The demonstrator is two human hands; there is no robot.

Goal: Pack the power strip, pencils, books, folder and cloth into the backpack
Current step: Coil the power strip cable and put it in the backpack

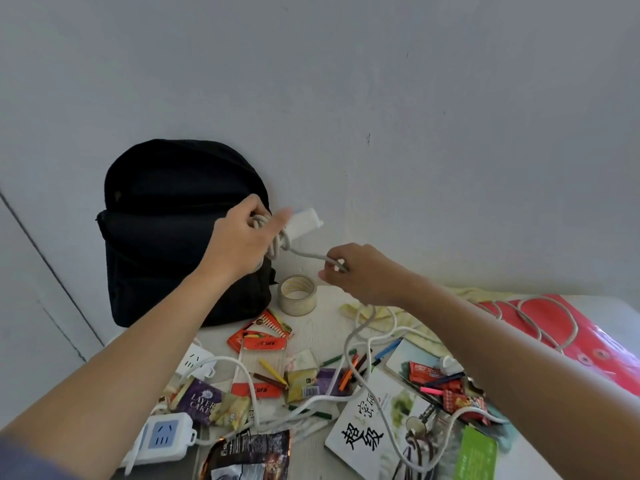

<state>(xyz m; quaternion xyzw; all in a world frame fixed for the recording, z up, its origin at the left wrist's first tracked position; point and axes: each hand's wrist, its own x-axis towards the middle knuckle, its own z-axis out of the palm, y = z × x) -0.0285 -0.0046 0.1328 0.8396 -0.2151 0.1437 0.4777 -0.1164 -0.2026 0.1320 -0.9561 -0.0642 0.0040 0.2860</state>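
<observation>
A black backpack stands upright against the wall at the table's back left, its top unzipped. My left hand holds a white power strip with coiled cord in the air just right of the backpack. My right hand pinches a loop of that cord a little lower. The cord trails down across the table. Loose coloured pencils lie mid-table. Books lie at the front right. A red folder and a pale yellow cloth lie at the right.
A tape roll stands beside the backpack. A second power strip with blue face lies at the front left, a small white one behind it. Snack packets, a red pencil box and a dark foil bag clutter the table.
</observation>
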